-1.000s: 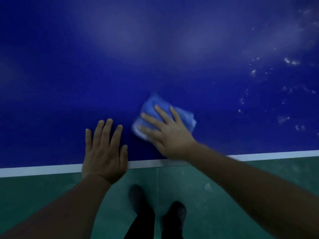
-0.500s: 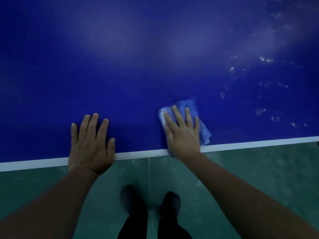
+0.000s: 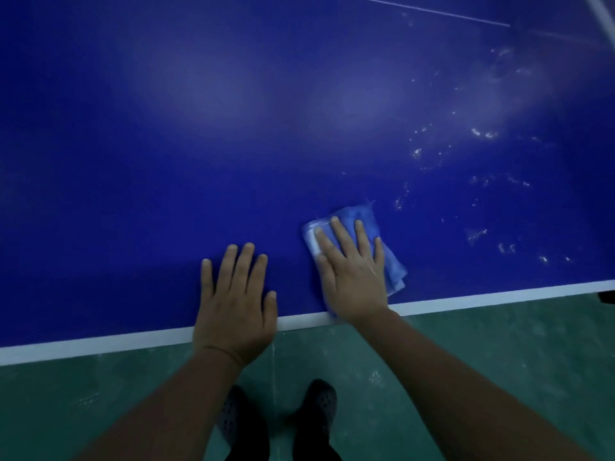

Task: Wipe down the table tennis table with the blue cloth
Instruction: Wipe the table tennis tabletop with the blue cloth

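Note:
The table tennis table (image 3: 233, 144) is dark blue with a white line along its near edge. A folded blue cloth (image 3: 359, 216) lies on it close to that edge. My right hand (image 3: 352, 274) presses flat on the cloth with its fingers spread, and covers most of it. My left hand (image 3: 236, 301) rests flat on the bare table surface just left of the cloth, fingers apart, holding nothing. White specks and smears (image 3: 479, 181) dot the table to the right of the cloth.
Below the table edge is a green floor (image 3: 499, 354), where my two dark shoes (image 3: 319, 404) stand. A thin white line (image 3: 426, 10) crosses the table at the far right top.
My right hand has slid the cloth rightward and toward the near edge, turning its fingers to point away from me. The left hand stays flat on the table.

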Motion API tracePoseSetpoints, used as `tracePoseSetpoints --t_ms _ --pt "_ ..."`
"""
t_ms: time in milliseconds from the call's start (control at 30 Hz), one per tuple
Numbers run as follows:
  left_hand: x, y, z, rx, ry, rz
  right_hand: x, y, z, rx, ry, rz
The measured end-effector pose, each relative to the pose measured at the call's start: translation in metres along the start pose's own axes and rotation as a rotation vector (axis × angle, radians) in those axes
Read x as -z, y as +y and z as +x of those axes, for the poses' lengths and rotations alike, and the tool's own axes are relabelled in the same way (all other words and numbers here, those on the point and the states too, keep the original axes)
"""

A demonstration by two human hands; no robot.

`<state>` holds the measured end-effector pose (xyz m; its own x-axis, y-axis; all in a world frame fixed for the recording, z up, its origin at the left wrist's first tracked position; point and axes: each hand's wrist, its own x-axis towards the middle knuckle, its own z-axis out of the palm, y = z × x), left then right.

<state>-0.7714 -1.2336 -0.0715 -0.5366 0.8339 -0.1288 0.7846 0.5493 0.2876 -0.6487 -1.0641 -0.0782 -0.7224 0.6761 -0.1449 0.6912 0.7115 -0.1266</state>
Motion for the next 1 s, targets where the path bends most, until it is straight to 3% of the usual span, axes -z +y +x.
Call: tracePoseSetpoints --t_ms 33,133,200,267,433,533,600,700,800,867,933,1000 --pt "-0.003 -0.001 0.001 0.007 -0.006 0.029 0.002 0.019 -0.001 -0.045 -0.011 -0.001" --pt "-0.006 -0.002 0.002 0.017 -0.019 0.071 0.009 0.084 -0.020 -0.419 0.010 -0.009" --pt "-0.006 -0.001 0.003 0.022 -0.020 0.085 0.011 0.097 -0.033 -0.541 0.026 0.050" --pt "-0.007 -0.001 0.004 0.021 -0.019 0.096 0.010 0.076 -0.031 -0.493 0.042 0.032" --pt "-0.009 -0.001 0.005 0.021 0.004 0.090 -0.001 -0.031 0.049 -0.052 0.083 0.018" --pt "-0.009 -0.001 0.006 0.036 -0.002 0.114 -0.001 -0.081 0.127 0.010 0.054 0.138" --pt "-0.007 0.002 0.006 0.041 -0.005 0.136 0.006 -0.077 0.165 -0.018 0.029 0.126" --pt "-0.005 0.003 0.005 0.032 -0.026 0.151 0.019 0.001 0.160 -0.300 0.055 0.056" --pt "-0.003 0.003 0.005 0.032 -0.043 0.148 0.030 0.110 0.087 -0.660 0.092 0.066" --pt "-0.002 0.003 0.006 0.034 -0.048 0.147 0.036 0.150 0.045 -0.857 0.087 0.158" --pt "-0.003 0.003 0.006 0.030 -0.046 0.150 0.030 0.145 0.036 -0.945 0.127 0.172" --pt "-0.004 0.004 0.006 0.028 -0.044 0.152 0.022 0.103 0.041 -0.805 0.139 0.119"
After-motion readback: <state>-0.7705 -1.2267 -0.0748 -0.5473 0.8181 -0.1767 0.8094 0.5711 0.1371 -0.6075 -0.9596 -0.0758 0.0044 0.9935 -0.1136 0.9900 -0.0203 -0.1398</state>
